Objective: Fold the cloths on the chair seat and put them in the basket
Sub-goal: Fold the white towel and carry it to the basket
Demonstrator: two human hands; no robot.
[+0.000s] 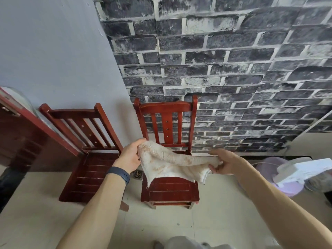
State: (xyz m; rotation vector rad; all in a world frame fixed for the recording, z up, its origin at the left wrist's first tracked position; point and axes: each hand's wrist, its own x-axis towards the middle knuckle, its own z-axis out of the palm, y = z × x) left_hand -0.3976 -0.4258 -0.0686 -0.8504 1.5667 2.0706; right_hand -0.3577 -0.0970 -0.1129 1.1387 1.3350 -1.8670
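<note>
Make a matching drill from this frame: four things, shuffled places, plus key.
Things:
1. cloth
2. wristband
3. left chair
4. right chair

Places:
A. below the cloth, against the brick wall
B. held up between left hand and right hand
C. on the left wrist
D. against the grey wall

Pairs: 1-B, 2-C, 3-D, 4-A

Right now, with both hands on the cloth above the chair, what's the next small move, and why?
Probably bring the left hand and right hand together so the held ends meet. Each grips one end of the cloth, which sags unfolded between them above the chair seat.
</note>
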